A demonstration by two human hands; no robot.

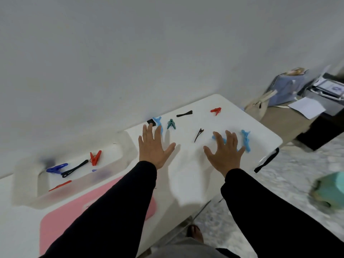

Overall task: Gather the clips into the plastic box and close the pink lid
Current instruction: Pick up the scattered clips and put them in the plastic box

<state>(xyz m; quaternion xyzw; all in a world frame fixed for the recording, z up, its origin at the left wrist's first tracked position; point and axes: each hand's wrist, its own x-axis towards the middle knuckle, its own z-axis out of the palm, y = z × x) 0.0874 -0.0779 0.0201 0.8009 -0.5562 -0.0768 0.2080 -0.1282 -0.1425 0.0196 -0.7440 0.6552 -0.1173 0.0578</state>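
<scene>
A clear plastic box (28, 175) stands at the left of the white table, holding a blue clip (56, 168), a black clip (75, 168), a red peg (95, 157) and a thin red clip (60, 185). The pink lid (61, 220) lies flat in front of it, partly under my left sleeve. Loose on the table are a light blue clip (158, 122), a teal peg (171, 124), a black clip (184, 113), a red peg (216, 110), a thin black clip (198, 134) and light blue clips (246, 140). My left hand (153, 148) and right hand (224, 152) hover open, fingers spread.
The table (186, 183) stands against a white wall, its right edge near my right hand. A black strap (266, 160) hangs off that edge. Beyond it stand a blue bag (286, 88), papers (307, 107) and a printer (327, 90). A teal object (331, 190) lies on the floor.
</scene>
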